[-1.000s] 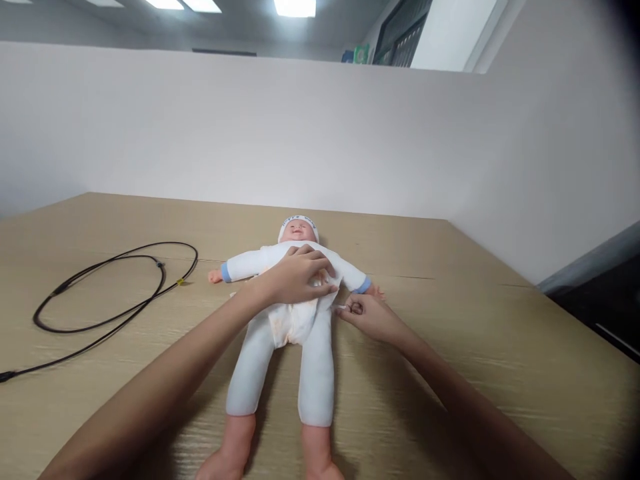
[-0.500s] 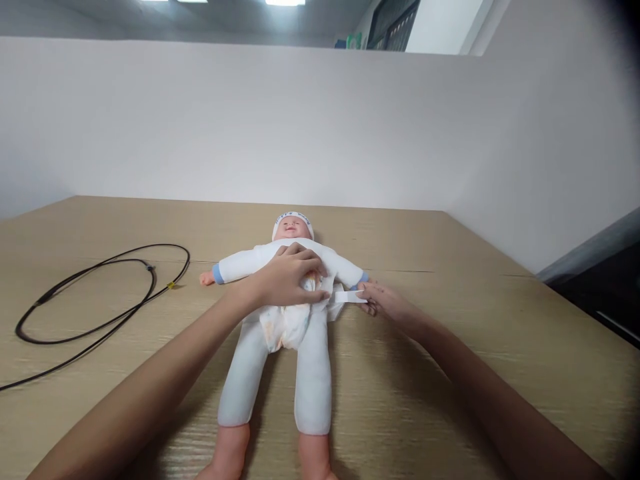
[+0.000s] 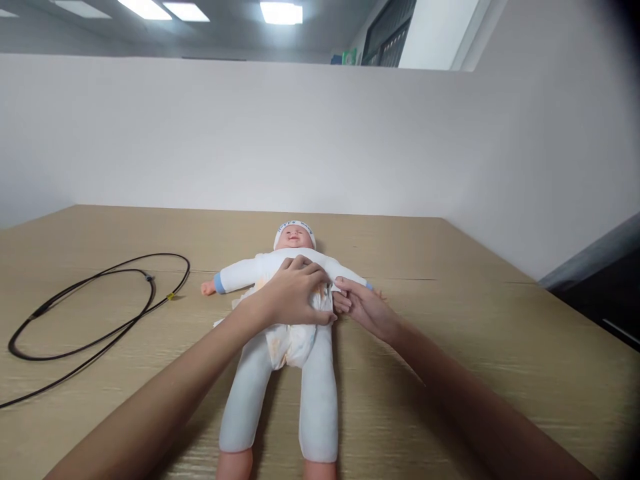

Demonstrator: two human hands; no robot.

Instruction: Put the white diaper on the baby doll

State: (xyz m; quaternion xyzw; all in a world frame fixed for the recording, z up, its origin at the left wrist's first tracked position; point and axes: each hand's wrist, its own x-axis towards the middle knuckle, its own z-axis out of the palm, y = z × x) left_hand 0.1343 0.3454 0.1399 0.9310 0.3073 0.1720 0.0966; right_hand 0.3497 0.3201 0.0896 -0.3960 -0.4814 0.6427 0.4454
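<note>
A baby doll [image 3: 295, 238] in a white suit with blue cuffs and a white headband lies on its back, feet toward me. A white diaper [image 3: 290, 343] with pale orange prints is around its hips. My left hand [image 3: 299, 292] lies across the diaper's front at the belly, fingers spread and thumb stretched to the right. At the diaper's right side, my right hand [image 3: 357, 303] has thumb and curled fingers at the edge. The white tab there is now hidden by the fingers. On the left, a diaper flap [image 3: 235, 300] sticks out beside my forearm.
A looped black cable [image 3: 100, 333] lies on the left of the wooden table [image 3: 450, 373]. A white partition wall [image 3: 225, 133] stands behind the table, and a dark object [image 3: 600, 287] is beyond its right edge.
My right hand has moved left, bringing the white tab from out at the side in to the diaper. My left hand stays on the diaper's front. The view has tilted up slightly.
</note>
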